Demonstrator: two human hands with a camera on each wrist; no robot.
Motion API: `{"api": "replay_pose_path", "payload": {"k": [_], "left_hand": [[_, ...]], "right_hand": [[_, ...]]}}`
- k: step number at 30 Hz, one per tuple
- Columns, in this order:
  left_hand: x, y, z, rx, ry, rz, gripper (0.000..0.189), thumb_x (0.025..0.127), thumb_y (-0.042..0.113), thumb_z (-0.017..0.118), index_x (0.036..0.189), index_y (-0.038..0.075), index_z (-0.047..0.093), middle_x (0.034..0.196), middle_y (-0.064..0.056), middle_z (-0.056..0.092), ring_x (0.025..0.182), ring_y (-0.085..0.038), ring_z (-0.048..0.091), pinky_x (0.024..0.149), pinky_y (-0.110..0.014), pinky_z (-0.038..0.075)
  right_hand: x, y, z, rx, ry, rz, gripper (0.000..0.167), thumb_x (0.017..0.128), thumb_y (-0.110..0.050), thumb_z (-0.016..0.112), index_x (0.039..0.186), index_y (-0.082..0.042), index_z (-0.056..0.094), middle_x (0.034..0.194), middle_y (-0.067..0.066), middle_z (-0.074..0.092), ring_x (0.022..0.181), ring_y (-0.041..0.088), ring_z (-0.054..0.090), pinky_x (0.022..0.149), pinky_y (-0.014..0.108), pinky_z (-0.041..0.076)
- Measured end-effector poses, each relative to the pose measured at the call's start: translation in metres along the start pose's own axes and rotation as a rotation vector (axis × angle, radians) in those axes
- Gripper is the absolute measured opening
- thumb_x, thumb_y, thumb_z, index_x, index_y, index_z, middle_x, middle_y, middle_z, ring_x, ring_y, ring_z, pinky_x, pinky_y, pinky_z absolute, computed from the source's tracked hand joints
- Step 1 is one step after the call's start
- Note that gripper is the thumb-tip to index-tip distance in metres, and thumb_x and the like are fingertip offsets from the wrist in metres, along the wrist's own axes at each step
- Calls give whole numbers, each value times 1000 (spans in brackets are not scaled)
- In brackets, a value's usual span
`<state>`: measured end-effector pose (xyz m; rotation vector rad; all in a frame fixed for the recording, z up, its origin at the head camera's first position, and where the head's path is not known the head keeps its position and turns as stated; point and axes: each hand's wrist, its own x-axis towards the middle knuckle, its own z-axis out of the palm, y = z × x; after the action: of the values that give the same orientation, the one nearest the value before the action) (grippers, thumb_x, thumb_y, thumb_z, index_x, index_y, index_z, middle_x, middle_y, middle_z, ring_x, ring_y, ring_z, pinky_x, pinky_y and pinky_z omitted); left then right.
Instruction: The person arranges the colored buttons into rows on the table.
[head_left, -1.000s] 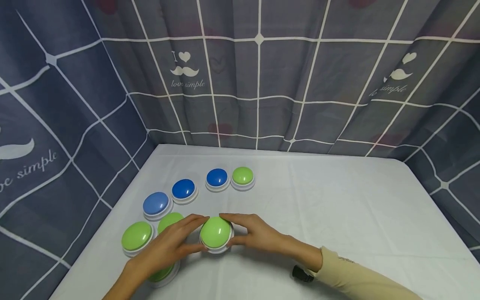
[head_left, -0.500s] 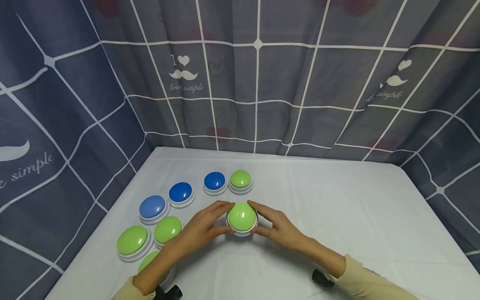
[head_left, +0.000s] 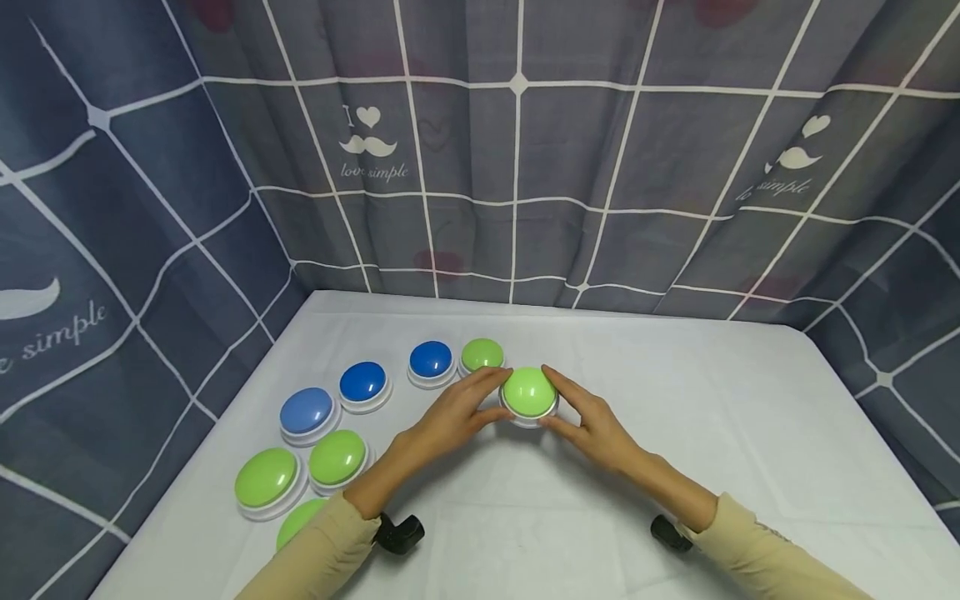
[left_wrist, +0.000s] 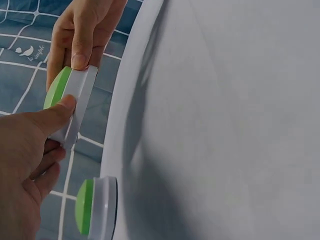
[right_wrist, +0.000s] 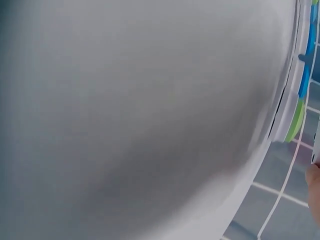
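Observation:
Both hands hold one green push button (head_left: pixel 528 392) with a domed top and a white round base. My left hand (head_left: pixel 455 412) grips its left side, thumb on the base in the left wrist view. From the right, my right hand (head_left: pixel 597 423) pinches the same base between thumb and fingers. The left wrist view shows this button (left_wrist: pixel 82 90) tilted on edge to the camera, apart from the cloth. Just behind my left fingertips stands another green button (head_left: pixel 482 354), its lower part covered by them. Only a bit of my right hand (right_wrist: pixel 314 187) enters the right wrist view.
Two dark blue buttons (head_left: pixel 431 359) and a lighter blue one (head_left: pixel 306 411) run along the back left. Several green buttons (head_left: pixel 266 478) stand nearer, one partly under my left sleeve (head_left: pixel 322 542). White cloth covers the table (head_left: pixel 720 417); a grey checked curtain (head_left: pixel 570 150) surrounds it.
Both hands have carried the green button right and toward the back, from beside the left group to just right of the rear green button. The other buttons stay put.

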<state>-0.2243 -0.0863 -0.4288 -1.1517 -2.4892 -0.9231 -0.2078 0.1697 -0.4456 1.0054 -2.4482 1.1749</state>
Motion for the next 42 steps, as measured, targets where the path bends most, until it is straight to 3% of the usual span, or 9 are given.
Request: {"api": "replay_pose_path", "payload": {"k": [5,10,15,25,29,42], "left_hand": [[18,-7,8,13,-24,-11,58,90,22,74,139,1,53,134,-12,58,125,-25,55,103,-38,46],[36,-17,13,44,-134,-72,57,92,23,72,139,-2,52,136,-14,57,126,-27,54,105,-38,44],[53,-30,14,132,-228,-96,58,91,25,73,139,-2,53,136,-14,58,127,-26,54,106,-36,43],[79,-49,14,252,-317,-68,53,88,28,76,132,3,59,127,-9,63,116,-21,60,98,-34,49],[88,-54,15,275,-361,-51,48,88,28,76,128,5,62,122,-8,65,112,-20,62,95,-33,50],[98,-57,13,307,-472,-96,48,89,30,74,129,7,62,123,-5,65,113,-18,61,98,-33,49]], "right_hand": [[8,9,-7,-4,-5,53,75,85,-7,78,147,7,39,147,23,45,132,40,46,106,52,39],[18,21,-11,7,-67,127,72,88,-8,75,146,11,36,146,28,44,132,43,44,107,54,37],[30,35,-11,-16,-103,144,71,88,-7,75,144,15,36,144,31,43,132,45,43,108,55,36],[46,52,-8,-43,-123,217,71,89,-10,73,144,15,35,145,31,42,134,46,40,110,55,34],[49,56,-7,-64,-135,249,71,90,-11,73,145,14,35,146,31,41,134,46,41,110,55,34],[55,63,-5,-86,-182,288,72,92,-16,72,145,14,34,147,30,39,135,45,39,112,54,32]]}}
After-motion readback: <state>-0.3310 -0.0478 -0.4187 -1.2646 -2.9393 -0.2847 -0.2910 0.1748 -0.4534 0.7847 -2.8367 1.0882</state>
